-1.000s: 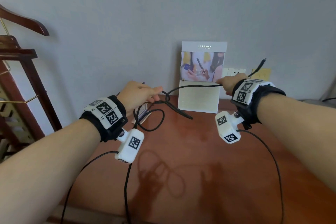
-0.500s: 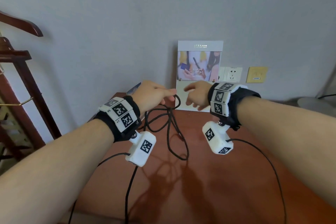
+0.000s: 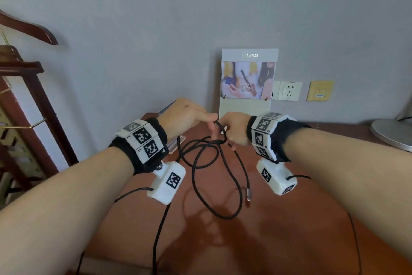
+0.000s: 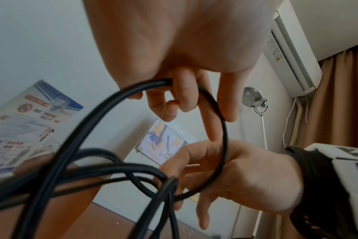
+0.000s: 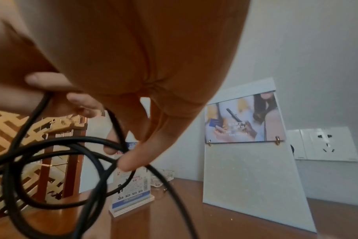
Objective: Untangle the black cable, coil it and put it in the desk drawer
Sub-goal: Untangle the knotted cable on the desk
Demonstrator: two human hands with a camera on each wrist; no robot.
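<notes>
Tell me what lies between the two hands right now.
Only a short arc of the black cable runs from the left hand to the right hand; both pinch it, best seen in the left wrist view.

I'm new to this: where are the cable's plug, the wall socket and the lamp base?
plug (image 3: 248, 196), head view, metal tip.
wall socket (image 3: 290, 90), head view, faceplate middle.
lamp base (image 3: 392, 135), head view, disc top.

Reddish wooden desk (image 3: 289, 219) with leaning display board (image 3: 245, 107), small sign stand (image 5: 131, 190), lamp base (image 3: 392, 134).
</notes>
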